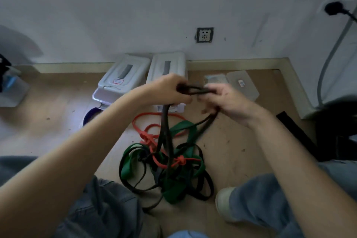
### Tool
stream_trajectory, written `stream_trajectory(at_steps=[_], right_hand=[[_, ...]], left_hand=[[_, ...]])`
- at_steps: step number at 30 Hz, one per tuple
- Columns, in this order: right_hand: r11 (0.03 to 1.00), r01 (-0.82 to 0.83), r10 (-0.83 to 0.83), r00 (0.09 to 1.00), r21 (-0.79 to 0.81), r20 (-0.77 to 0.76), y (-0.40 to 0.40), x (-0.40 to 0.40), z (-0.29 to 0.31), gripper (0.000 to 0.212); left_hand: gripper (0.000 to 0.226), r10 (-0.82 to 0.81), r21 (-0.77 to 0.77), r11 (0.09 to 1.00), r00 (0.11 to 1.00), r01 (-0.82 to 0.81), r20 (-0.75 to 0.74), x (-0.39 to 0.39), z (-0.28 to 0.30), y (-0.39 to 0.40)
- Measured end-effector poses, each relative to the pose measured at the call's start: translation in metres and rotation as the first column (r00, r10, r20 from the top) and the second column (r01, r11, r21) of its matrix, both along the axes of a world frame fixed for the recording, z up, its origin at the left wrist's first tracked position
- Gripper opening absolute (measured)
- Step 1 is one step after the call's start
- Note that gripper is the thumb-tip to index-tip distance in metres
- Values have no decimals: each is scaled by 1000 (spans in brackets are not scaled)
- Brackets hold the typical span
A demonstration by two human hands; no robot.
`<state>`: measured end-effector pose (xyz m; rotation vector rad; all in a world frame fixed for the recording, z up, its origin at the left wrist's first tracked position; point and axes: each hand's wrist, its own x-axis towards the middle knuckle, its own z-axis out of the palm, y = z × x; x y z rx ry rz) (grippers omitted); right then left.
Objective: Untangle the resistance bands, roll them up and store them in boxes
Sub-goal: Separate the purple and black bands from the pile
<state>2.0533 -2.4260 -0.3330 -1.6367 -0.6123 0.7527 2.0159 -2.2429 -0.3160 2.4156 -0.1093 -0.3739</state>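
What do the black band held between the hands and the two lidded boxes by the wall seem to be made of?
The thin black resistance band, gripped by the left hand and right hand, looks like matte rubber or latex: it droops limply and bends in soft loops. The two pale lidded storage boxes look like smooth moulded plastic, slightly translucent, with rounded corners; motion blur leaves this uncertain.
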Motion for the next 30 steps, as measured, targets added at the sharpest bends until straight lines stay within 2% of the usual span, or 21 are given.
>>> stream_trajectory(at_steps=[1, 3, 5, 6, 7, 8, 9, 10, 12, 14, 16, 18, 19, 21, 22, 23, 24, 26, 28, 30], right_hand=[[986, 94, -77, 990, 141, -122, -2, 2, 4, 13], [875, 315, -175, 914, 368, -366, -8, 10, 11, 16], [736, 500, -235, 821, 456, -520, -17, 21, 11, 20], [720, 541, -286, 802, 434, -525, -22, 27, 8, 20], [757, 543, -354, 809, 364, -470, -28, 31, 4, 19], [824, 502, -386, 837, 264, -387, -33, 31, -1, 15], [895, 417, -352, 878, 158, -325, -36, 28, -8, 14], [948, 306, -266, 911, 84, -315, -36, 22, -17, 23], [991, 90, -45, 919, 97, -392, -31, 8, -31, 29], [981, -91, 151, 911, 171, -383, -22, -5, -34, 25], [976, -215, 213, 956, 13, -202, -16, -7, -32, 25], [977, -166, 165, 986, -136, -25, -21, -1, -36, 14], [984, -95, 90, 995, -148, -36, -27, 2, -40, 5], [985, 154, -167, 965, -78, -203, -45, 6, -47, 6], [945, 327, -316, 896, -16, -313, -56, 10, -50, 8], [870, 492, -433, 805, 46, -406, -66, 13, -52, 10], [787, 608, -498, 727, 107, -472, -75, 17, -52, 12], [688, 698, -534, 672, 198, -513, -86, 22, -50, 17], [676, 708, -545, 668, 206, -506, -91, 21, -54, 18], [673, 725, -556, 628, 148, -545, -94, 17, -70, 21]], left_hand=[[10, 31, -57, 998, 998, -34, -52, -9, -17, 3], [11, 34, -120, 991, 975, -61, -220, -31, -58, 2], [15, 33, -192, 976, 943, -102, -330, -52, -90, -2], [17, 72, -271, 947, 935, -173, -347, -59, -95, -4], [18, 150, -397, 868, 920, -298, -361, -63, -94, -6], [21, 238, -550, 717, 892, -428, -384, -61, -88, -8], [22, 282, -691, 525, 867, -498, -410, -55, -77, -12], [21, 281, -795, 339, 861, -502, -424, -46, -62, -18], [18, 246, -892, 95, 879, -441, -408, -23, -27, -34], [19, 215, -919, -32, 895, -393, -390, -2, 6, -54], [20, 185, -905, -163, 888, -394, -420, 16, 31, -71], [23, 216, -889, -243, 872, -387, -439, 32, 43, -75], [25, 247, -881, -269, 856, -390, -455, 40, 44, -73], [27, 302, -850, -290, 801, -439, -517, 53, 32, -56], [28, 318, -819, -272, 757, -504, -571, 57, 20, -46], [27, 316, -778, -217, 712, -589, -627, 58, 4, -39], [22, 304, -725, -124, 670, -677, -677, 56, -17, -35], [9, 286, -565, 97, 566, -820, -773, 48, -67, -41], [15, 242, -380, 240, 434, -893, -868, 35, -119, -66], [14, 170, -263, 377, 345, -888, -923, 23, -154, -100]])
